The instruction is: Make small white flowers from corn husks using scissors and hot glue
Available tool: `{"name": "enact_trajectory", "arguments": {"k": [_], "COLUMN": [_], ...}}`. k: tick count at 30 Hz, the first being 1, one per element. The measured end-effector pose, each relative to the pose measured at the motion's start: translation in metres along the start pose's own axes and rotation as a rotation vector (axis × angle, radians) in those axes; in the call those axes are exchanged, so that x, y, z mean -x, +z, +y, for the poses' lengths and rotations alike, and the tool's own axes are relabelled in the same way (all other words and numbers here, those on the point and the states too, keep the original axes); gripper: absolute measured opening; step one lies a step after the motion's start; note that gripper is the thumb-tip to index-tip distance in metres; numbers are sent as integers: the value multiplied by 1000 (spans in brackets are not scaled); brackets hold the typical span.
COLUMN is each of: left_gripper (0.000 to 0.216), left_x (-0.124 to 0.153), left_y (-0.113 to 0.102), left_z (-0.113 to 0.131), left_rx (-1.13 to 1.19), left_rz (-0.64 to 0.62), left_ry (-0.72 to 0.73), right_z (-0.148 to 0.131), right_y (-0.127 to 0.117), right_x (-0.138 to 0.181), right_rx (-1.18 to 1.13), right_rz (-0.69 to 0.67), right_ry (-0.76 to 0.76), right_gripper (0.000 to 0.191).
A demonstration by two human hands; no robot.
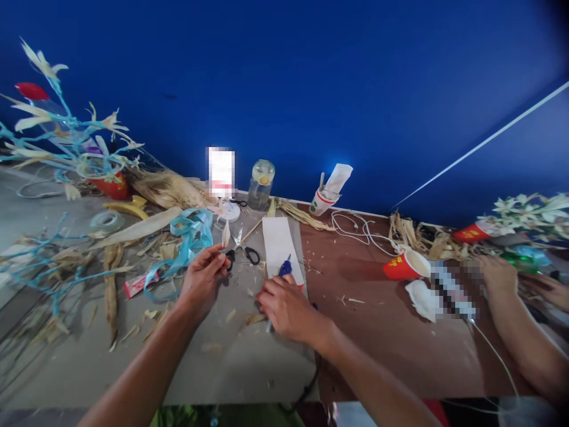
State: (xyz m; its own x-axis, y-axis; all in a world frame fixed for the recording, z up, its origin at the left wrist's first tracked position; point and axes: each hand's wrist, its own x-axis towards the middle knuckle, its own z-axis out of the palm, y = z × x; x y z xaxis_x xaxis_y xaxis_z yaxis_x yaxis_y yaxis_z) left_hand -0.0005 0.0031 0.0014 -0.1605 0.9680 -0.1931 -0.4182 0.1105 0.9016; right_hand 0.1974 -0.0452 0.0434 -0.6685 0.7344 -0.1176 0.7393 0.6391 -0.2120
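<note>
My left hand [207, 274] pinches a small pale piece of dried husk [226, 233], cut like a petal, between thumb and fingertips. Just right of it, black-handled scissors [240, 246] lie with their blades slightly apart. The fingers of my right hand [287, 309] are wrapped round a blue glue gun [285, 267], its tip pointing away from me; most of its body is hidden by the hand. Beneath the tip is a long white card [279, 237]. Light-blue ribbon [192, 231] lies in loose loops beyond my left hand.
Husk branches wound with blue ribbon [56, 273] spread across the left. A glass jar [261, 185] and a paper cup [323, 201] stand along the blue wall. At right are a red cup [406, 265], a white cable [355, 228] and another person's hand [498, 276].
</note>
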Motion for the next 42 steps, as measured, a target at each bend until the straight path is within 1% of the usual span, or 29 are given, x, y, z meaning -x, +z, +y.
{"name": "enact_trajectory", "arguments": {"k": [3, 6, 10, 12, 13, 14, 15, 17, 19, 21, 22, 24, 28, 33, 42], "left_gripper": [31, 30, 31, 32, 32, 32, 32, 31, 30, 32, 33, 35, 35, 35, 33], "left_x": [-1, 0, 1, 0, -1, -1, -2, -1, 0, 2, 2, 3, 3, 3, 2], "left_y": [-1, -1, -1, -3, -3, -4, -5, -4, -2, 0, 1, 2, 3, 3, 0], "left_z": [-1, 2, 2, 0, -1, -2, -2, -2, -1, 0, 1, 2, 3, 3, 0], "left_rx": [-6, -21, -29, -26, -26, -28, -27, -11, 18, 34, 38, 40, 32, 49, 74], "left_rz": [-11, -14, -8, -11, -15, -21, -26, -31, -19, -6, -1, -1, -5, -9, -32], "left_ry": [-1, 0, 7, 10, 10, 10, 9, 3, -11, -28, -31, -32, -27, -26, -52], "right_z": [-12, -24, -31, -29, -26, -23, -18, -9, -1, 5, 7, 8, 7, 3, 3], "right_y": [2, 11, 23, 23, 21, 18, 14, 6, 1, 0, 0, 3, 5, -1, -2], "right_x": [-5, -10, -15, -17, -18, -19, -20, -24, -28, -32, -33, -35, -36, -36, -36], "right_rx": [3, 53, 90, -13, -134, -306, -527, -1042, -1519, -1862, -1975, -2107, -2167, -2126, -2087], "right_rz": [-1, -11, 2, 17, 35, 66, 102, 169, 194, 175, 163, 149, 161, 215, 248], "right_ry": [-145, -262, -305, -288, -248, -178, -84, 133, 308, 383, 391, 370, 321, 304, 327], "right_gripper": [18, 16, 13, 13, 12, 12, 11, 9, 11, 20, 26, 35, 33, 27, 19]}}
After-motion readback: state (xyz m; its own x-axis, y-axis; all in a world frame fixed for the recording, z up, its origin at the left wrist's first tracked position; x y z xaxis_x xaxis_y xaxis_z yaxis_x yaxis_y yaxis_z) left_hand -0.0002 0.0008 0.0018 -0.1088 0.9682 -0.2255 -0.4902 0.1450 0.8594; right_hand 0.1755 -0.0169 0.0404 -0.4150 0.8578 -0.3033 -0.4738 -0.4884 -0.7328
